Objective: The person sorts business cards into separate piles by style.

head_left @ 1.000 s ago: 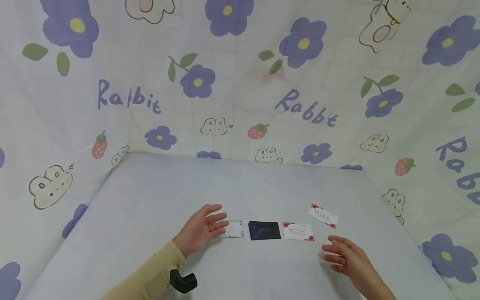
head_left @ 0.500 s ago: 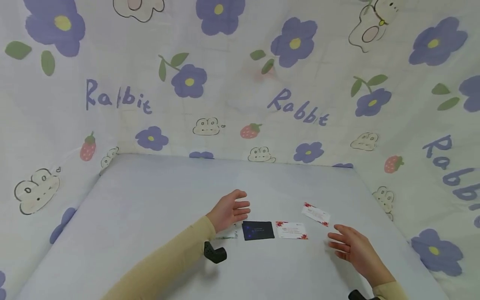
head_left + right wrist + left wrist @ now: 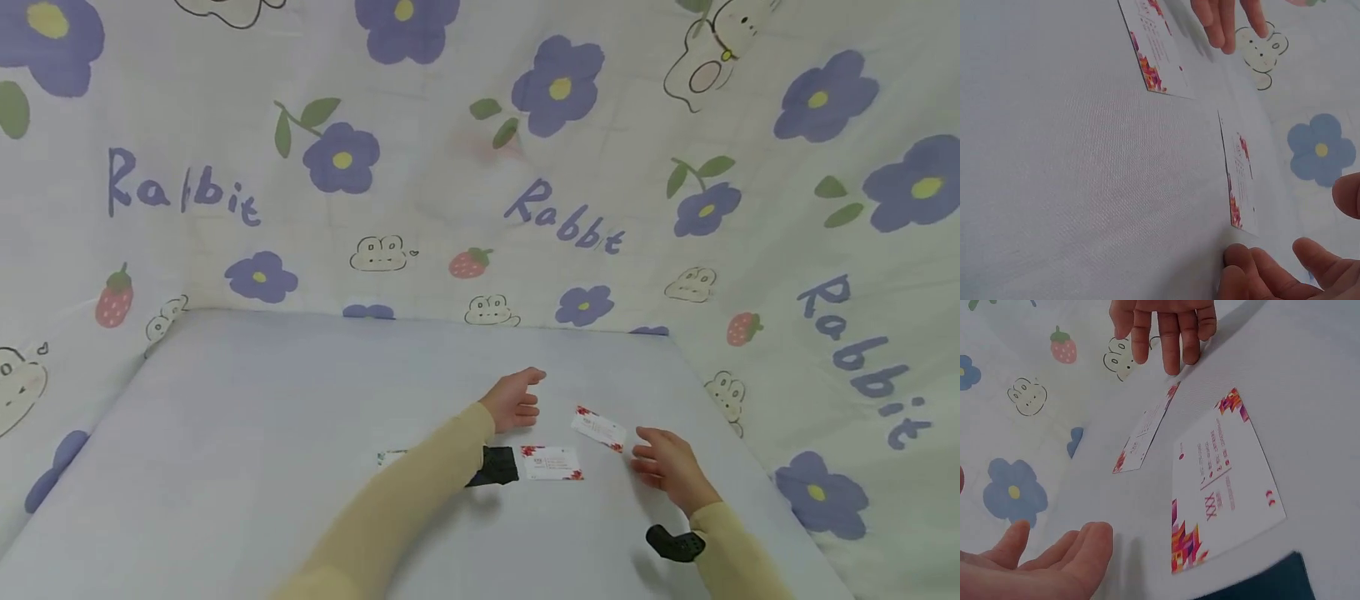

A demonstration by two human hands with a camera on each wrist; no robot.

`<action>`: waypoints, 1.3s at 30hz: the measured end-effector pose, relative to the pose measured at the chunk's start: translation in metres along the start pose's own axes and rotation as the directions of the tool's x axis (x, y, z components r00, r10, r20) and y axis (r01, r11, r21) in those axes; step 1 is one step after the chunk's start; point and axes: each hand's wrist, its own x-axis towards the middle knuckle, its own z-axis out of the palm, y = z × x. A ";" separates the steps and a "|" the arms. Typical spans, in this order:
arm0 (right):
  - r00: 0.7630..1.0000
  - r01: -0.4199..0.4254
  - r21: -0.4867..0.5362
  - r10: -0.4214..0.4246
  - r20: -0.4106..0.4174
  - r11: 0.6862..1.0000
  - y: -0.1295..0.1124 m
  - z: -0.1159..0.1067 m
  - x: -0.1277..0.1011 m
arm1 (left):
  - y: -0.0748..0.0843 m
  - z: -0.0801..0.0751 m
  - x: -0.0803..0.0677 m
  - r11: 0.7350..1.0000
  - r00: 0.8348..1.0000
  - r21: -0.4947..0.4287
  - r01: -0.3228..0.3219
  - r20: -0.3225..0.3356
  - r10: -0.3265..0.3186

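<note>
My left hand (image 3: 513, 402), fingers relaxed and holding nothing, hovers beyond the row of business cards. A white business card with red corners (image 3: 599, 430) lies askew between the two hands. Just right of it is my right hand (image 3: 670, 468), its fingers loosely bent and nothing in them; in the right wrist view its fingertips come close to that card's near end. Nearer to me lies a matching red-cornered card (image 3: 552, 463), set straight. Beside it, dark cards (image 3: 502, 467) are partly covered by my left forearm. A green-edged card (image 3: 390, 457) shows only at its left end.
A white cloth covers the table (image 3: 262, 417). Patterned fabric walls (image 3: 420, 200) with flowers and rabbits rise at the back and both sides. A black wrist device (image 3: 675, 544) sits at the right cuff.
My left hand has moved right and away from me, from the green-edged card past the dark cards toward the askew card. The right hand has shifted slightly nearer that card; the view has turned right.
</note>
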 end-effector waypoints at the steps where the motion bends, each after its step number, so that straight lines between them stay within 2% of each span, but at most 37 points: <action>1: 1.000 -0.004 0.000 0.004 -0.011 1.000 0.000 0.001 0.003 | -0.002 0.004 0.003 1.000 1.000 -0.009 0.009 0.008 -0.009; 5: 0.999 -0.021 0.005 0.021 -0.049 1.000 -0.002 0.003 0.012 | -0.008 0.021 0.016 0.998 0.999 -0.047 0.040 0.033 -0.039; 11: 0.999 -0.027 0.023 0.028 -0.045 0.999 -0.008 0.004 0.020 | -0.019 0.045 0.035 0.997 0.999 -0.064 0.041 0.026 -0.040; 15: 0.999 -0.045 0.041 0.046 -0.026 0.998 -0.008 0.003 0.022 | -0.027 0.060 0.039 0.995 0.998 -0.083 0.058 0.030 -0.055; 17: 0.998 -0.054 0.064 0.056 -0.018 0.996 -0.007 0.002 0.023 | -0.028 0.065 0.040 0.994 0.998 -0.088 0.064 0.010 -0.063; 19: 0.998 -0.062 0.093 0.064 -0.013 0.994 -0.006 0.002 0.023 | -0.026 0.066 0.039 0.994 0.997 -0.086 0.067 -0.018 -0.069; 23: 0.996 -0.086 0.131 0.088 -0.012 0.988 -0.009 0.001 0.024 | -0.016 0.062 0.034 0.998 0.996 0.041 0.050 -0.071 -0.047; 26: 0.996 -0.090 0.123 0.093 -0.015 0.988 -0.013 0.002 0.024 | -0.006 0.057 0.028 0.988 0.996 0.150 0.048 -0.080 -0.036; 27: 0.996 -0.089 0.116 0.091 -0.013 0.989 -0.014 0.003 0.024 | -0.006 0.056 0.032 0.984 0.996 0.167 0.057 -0.084 -0.043; 34: 0.994 -0.107 0.124 0.110 -0.020 0.986 -0.017 0.005 0.028 | -0.002 0.057 0.029 0.985 0.990 0.111 0.130 -0.062 -0.124; 39: 0.991 -0.124 0.173 0.130 -0.023 0.977 -0.016 0.005 0.031 | -0.007 0.057 0.038 0.988 0.987 0.040 0.146 -0.071 -0.143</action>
